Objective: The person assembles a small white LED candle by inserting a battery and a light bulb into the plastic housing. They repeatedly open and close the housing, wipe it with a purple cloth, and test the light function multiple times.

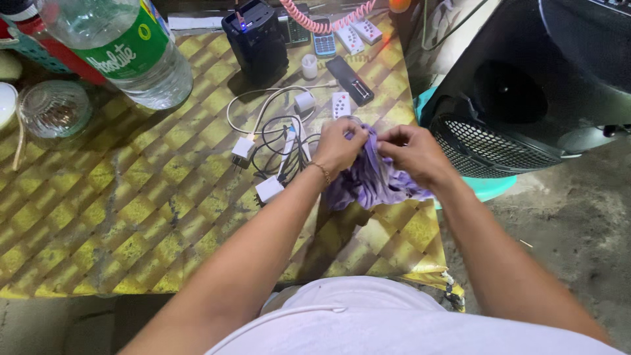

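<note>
Purple cloth (371, 181), crumpled, pale lilac mottling, centre frame on the yellow table (131, 217). Left hand (338, 146) and right hand (413, 152) both pinch its top edge.

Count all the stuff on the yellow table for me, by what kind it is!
Remotes: 5
White chargers: 3
Plastic bottle: 1
Glass jar: 1
Black speaker: 1
Purple cloth, held by left hand and right hand: 1
Total: 12
</note>
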